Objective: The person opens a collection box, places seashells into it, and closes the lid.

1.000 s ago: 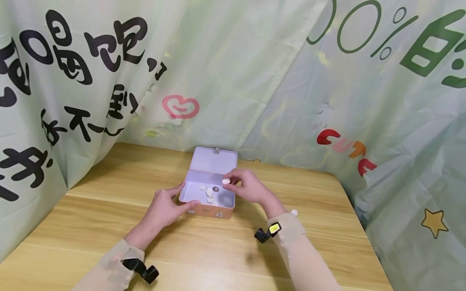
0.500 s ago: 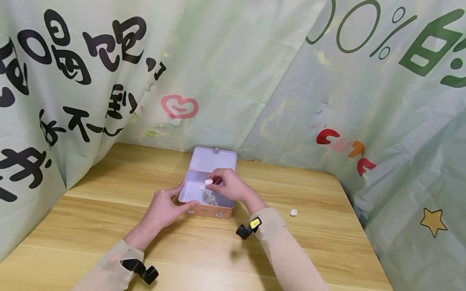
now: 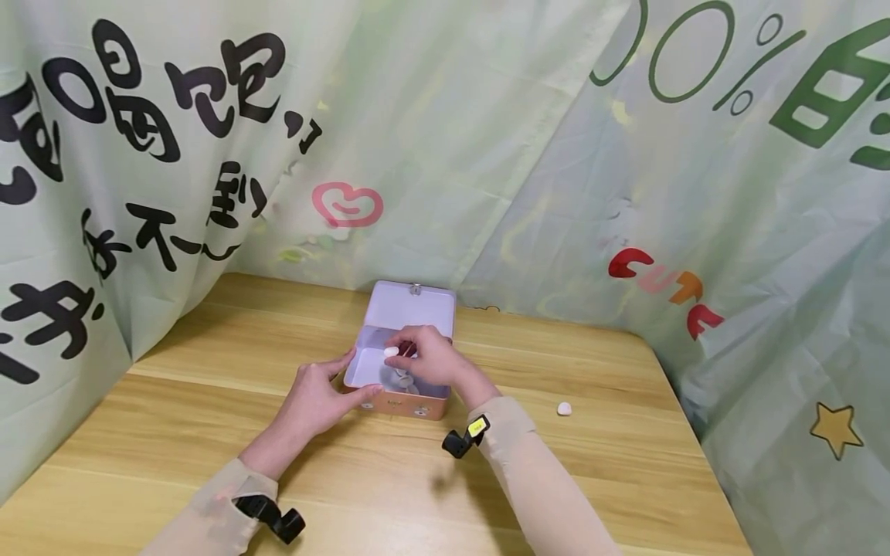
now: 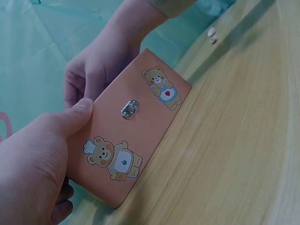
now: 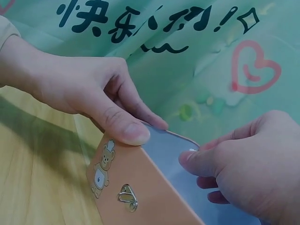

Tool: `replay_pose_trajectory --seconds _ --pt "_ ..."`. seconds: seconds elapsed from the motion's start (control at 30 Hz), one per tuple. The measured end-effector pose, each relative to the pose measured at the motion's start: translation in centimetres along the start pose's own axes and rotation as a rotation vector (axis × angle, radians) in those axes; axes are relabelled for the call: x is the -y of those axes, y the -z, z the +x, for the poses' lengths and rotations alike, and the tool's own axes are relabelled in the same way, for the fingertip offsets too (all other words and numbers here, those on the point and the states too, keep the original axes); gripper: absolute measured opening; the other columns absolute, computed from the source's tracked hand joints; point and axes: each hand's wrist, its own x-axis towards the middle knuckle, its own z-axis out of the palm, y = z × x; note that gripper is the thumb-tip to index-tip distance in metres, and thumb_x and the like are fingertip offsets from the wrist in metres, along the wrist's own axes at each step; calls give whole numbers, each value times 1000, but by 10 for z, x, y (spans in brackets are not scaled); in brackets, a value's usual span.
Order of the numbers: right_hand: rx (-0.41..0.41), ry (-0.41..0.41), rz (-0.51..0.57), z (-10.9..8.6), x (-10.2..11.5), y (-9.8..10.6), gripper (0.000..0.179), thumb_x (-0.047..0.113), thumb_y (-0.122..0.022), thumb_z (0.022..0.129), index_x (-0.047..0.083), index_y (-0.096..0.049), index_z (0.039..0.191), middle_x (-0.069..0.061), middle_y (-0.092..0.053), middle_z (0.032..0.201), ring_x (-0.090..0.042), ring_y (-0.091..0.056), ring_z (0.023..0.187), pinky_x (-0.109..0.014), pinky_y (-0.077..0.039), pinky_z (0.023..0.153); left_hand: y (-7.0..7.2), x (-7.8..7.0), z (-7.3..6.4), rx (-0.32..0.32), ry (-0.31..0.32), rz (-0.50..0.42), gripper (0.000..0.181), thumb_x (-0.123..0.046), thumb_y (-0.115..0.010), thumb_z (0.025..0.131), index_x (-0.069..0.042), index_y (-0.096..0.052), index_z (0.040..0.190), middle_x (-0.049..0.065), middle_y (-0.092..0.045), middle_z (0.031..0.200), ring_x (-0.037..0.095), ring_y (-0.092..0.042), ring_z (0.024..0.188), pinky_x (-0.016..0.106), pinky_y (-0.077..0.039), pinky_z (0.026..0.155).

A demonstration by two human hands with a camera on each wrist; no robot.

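An orange tin box [image 3: 396, 403] with a lilac inside stands with its hinged lid [image 3: 410, 305] raised at the back. My left hand [image 3: 321, 398] grips its left end, thumb pressed on the front edge and fingers round the side. Over the tin's inside, my right hand [image 3: 427, 357] pinches a small, smooth white shell-like piece [image 3: 392, 351] between thumb and fingertips. Below that hand, pale pieces [image 3: 405, 380] lie on the tin's floor, partly hidden. Bear pictures and a metal clasp [image 4: 130, 109] show on the tin's front in the left wrist view.
Another white shell-like piece [image 3: 564, 409] lies on the wooden table [image 3: 626, 463] to the right of the tin. Printed curtains [image 3: 431, 154] hang close behind and along both sides of the table. A wrist camera sits on each sleeve.
My right hand has moved left from the tin's right side to above its inside, still pinching the white piece. My left hand has stayed on the tin.
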Motion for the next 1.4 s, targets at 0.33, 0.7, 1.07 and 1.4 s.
replay_pose_trajectory --seconds 0.33,0.7,1.07,1.4 --pt "90 -10 -28 3 0 -1 31 6 -76 99 -10 -70 124 -22 -73 121 -31 -70 111 -45 -55 100 -1 1 0 -18 -11 7 95 -63 -90 77 1 -63 142 33 -71 90 5 -24 43 30 -36 41" --pt "43 25 -5 -17 5 18 30 4 -76 98 -11 -70 123 -25 -72 118 -39 -68 111 -51 -53 101 -1 0 -1 -1 2 -6 99 -66 -88 76 2 -62 143 39 -61 129 6 -24 42 29 -36 40" --pt "-63 -5 5 -62 -1 55 31 5 -76 98 -4 -72 126 -23 -72 125 -39 -66 116 -54 -52 103 -2 -2 -1 9 28 -12 99 -64 -90 76 3 -61 144 34 -56 138 7 -24 44 31 -39 44" --pt "-153 -44 -38 -112 -18 85 28 7 -78 97 -2 -74 123 -13 -74 123 -32 -68 115 -53 -54 100 -2 -2 -1 19 32 -13 102 -67 -87 76 3 -59 145 35 -55 140 6 -22 44 30 -37 41"
